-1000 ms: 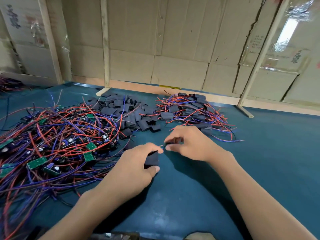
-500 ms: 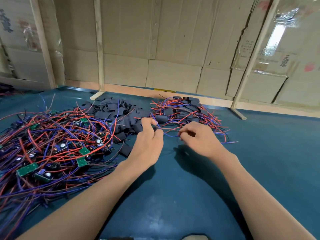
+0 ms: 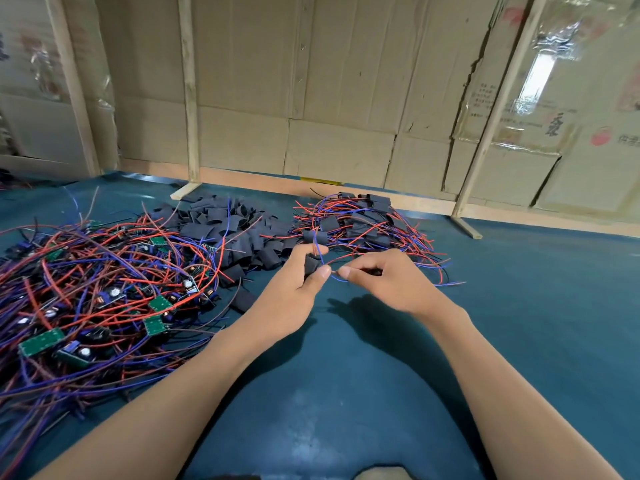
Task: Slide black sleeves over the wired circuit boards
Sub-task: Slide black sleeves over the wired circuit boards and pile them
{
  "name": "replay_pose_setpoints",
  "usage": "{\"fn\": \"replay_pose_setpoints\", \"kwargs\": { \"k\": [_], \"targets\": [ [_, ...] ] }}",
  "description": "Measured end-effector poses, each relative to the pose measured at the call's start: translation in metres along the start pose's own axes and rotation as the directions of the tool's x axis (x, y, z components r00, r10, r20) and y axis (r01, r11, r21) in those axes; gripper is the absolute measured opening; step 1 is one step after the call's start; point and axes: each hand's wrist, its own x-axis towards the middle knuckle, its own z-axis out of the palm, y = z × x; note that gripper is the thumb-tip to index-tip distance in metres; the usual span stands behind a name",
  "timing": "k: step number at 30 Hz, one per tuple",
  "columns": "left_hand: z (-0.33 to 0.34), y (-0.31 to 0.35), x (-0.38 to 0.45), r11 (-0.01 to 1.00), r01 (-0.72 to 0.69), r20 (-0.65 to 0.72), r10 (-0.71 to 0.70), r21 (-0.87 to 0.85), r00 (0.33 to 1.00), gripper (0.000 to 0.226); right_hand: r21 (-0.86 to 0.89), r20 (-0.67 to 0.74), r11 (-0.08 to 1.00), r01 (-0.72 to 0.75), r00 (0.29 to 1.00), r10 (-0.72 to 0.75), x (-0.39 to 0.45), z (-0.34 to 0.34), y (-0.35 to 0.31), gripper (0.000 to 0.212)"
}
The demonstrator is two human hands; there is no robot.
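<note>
My left hand (image 3: 298, 282) grips a black sleeve (image 3: 311, 264) between thumb and fingers, with red and blue wires (image 3: 327, 268) looping out of it. My right hand (image 3: 384, 282) pinches those wires just right of the sleeve; a dark piece shows under its fingers. A pile of loose black sleeves (image 3: 228, 230) lies behind my left hand. At the left sprawls a tangle of bare green circuit boards with red and blue wires (image 3: 104, 289). Behind my right hand lies a heap of sleeved boards (image 3: 360, 223).
Everything sits on a blue table cover (image 3: 346, 393). A cardboard wall with wooden uprights (image 3: 188, 91) closes off the far edge. One black sleeve (image 3: 244, 299) lies alone on the cover left of my left wrist.
Both hands have stayed near the sleeve pile. My left hand now holds a black sleeve with wires looping out, and my right hand has closed in on the wires beside it.
</note>
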Motion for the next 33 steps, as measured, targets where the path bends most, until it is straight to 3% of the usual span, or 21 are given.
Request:
{"fn": "replay_pose_setpoints", "kwargs": {
  "k": [2, 5, 8, 11, 15, 18, 20, 22, 27, 33],
  "targets": [
    [0.002, -0.001, 0.002, 0.994, 0.016, 0.000, -0.017, -0.109, 1.000, 0.011, 0.042, 0.066, 0.999, -0.005, 0.998, 0.002, -0.001, -0.002, -0.001, 0.040],
    [0.002, -0.005, 0.004, 0.987, 0.028, -0.007, -0.029, -0.159, 1.000, 0.008, -0.005, 0.154, 1.000, -0.018, 0.988, 0.019, -0.002, -0.001, -0.004, 0.017],
    [0.003, -0.008, 0.005, 0.995, 0.009, 0.006, -0.008, -0.104, 1.000, 0.006, -0.161, 0.143, 0.978, 0.133, 0.984, -0.110, 0.002, 0.014, -0.014, 0.011],
    [0.004, -0.008, 0.011, 0.990, 0.077, -0.028, -0.081, -0.116, 0.996, 0.005, -0.101, 0.094, 0.992, 0.081, 0.993, -0.072, 0.008, 0.026, -0.016, 0.014],
    [0.009, 0.002, 0.025, 0.995, 0.031, -0.005, -0.030, 0.098, 1.000, 0.045, 0.008, 0.011, 0.993, -0.119, 0.993, 0.119, 0.011, 0.021, -0.008, 0.022],
    [0.015, 0.004, 0.034, 0.979, -0.030, 0.066, 0.017, 0.201, 0.998, 0.071, -0.053, -0.049, 0.987, -0.154, 0.987, 0.151, 0.011, 0.007, 0.007, 0.021],
    [0.018, 0.003, 0.036, 0.948, -0.041, 0.139, -0.003, 0.315, 0.990, 0.075, -0.009, -0.062, 0.984, -0.179, 0.982, 0.178, 0.008, -0.003, 0.013, 0.033],
    [0.019, 0.001, 0.035, 0.920, -0.076, 0.181, 0.006, 0.385, 0.984, 0.071, 0.065, -0.082, 0.985, -0.158, 0.983, 0.163, 0.005, -0.013, 0.016, 0.043],
    [0.013, -0.004, 0.034, 0.957, -0.129, 0.050, 0.120, 0.261, 0.992, 0.049, 0.025, -0.142, 0.994, -0.111, 0.983, 0.113, 0.003, -0.018, 0.015, 0.017],
    [0.008, -0.014, 0.037, 0.972, -0.102, -0.034, 0.112, 0.213, 0.993, 0.033, 0.127, -0.259, 0.984, -0.126, 0.953, 0.155, 0.005, -0.007, 0.007, 0.029]
  ]
}}
